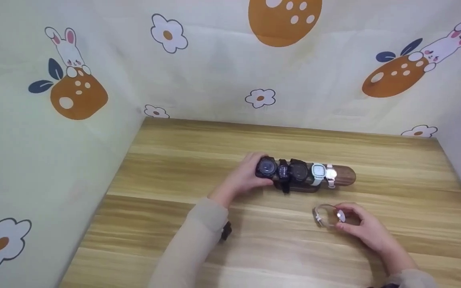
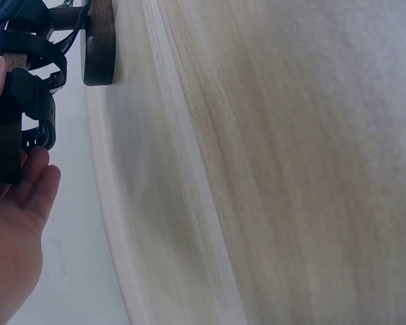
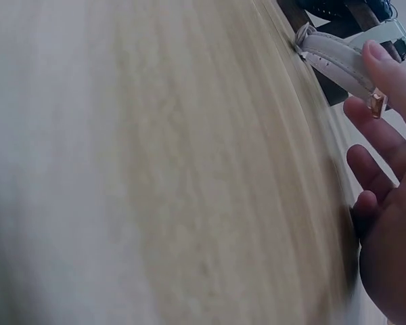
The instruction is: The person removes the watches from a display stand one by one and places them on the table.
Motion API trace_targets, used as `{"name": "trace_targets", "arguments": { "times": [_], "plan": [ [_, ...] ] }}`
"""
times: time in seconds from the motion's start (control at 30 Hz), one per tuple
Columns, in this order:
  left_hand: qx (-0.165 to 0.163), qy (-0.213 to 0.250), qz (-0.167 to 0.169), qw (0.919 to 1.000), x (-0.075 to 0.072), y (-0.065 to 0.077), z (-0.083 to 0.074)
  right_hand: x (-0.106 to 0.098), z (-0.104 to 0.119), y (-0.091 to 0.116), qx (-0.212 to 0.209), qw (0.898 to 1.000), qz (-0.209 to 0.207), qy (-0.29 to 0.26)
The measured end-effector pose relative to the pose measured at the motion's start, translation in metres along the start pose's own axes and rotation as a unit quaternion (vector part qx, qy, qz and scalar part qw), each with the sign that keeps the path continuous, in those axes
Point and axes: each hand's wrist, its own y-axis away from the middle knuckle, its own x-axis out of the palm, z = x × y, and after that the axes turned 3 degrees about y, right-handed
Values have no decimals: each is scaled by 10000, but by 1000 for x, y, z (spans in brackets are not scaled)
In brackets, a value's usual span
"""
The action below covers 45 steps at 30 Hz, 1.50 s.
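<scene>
A dark wooden watch stand [image 1: 347, 175] carries several wristwatches in a row. My left hand [image 1: 249, 173] grips its left end, beside a round black watch [image 1: 267, 166]. In the left wrist view the thumb lies on one side of the bar and the fingers are on the other. My right hand [image 1: 368, 228] holds a wristwatch with a pale strap [image 1: 317, 216] between thumb and fingers, in front of the stand. Its strap forms a loop, and its case [image 1: 341, 216] is at the fingertips. The right wrist view shows the pale strap [image 3: 335, 64] near the stand.
On the bar sit a small black watch [image 1: 283, 172], a large black watch [image 1: 299, 171], a mint watch [image 1: 318, 171] and a pink-strapped watch [image 1: 331, 174]. A black object [image 1: 226, 231] lies partly behind the left sleeve. Patterned cloth [image 1: 214, 72] stands around the wooden table [image 1: 182, 148].
</scene>
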Motion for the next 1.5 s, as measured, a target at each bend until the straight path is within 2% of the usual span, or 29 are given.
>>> {"name": "trace_targets", "arguments": {
  "times": [0.2,0.47,0.9,1.1,1.4,1.5],
  "plan": [
    [15,-17,-14,10000,2,-1,0,0,0,0,61,9999,147,-2],
    [-27,68,-2,10000,0,-1,-1,2,-2,-2,36,9994,68,333],
    [-49,85,7,10000,-2,-2,-1,5,-5,-4,-512,9977,-34,448],
    [35,-37,1,10000,-2,-2,0,5,-4,-3,-371,9977,1,568],
    [-60,21,-11,10000,0,-1,1,4,-4,-2,-228,9987,37,452],
    [-35,5,-26,10000,1,-1,0,4,-5,-2,-264,9993,13,258]
  ]
}}
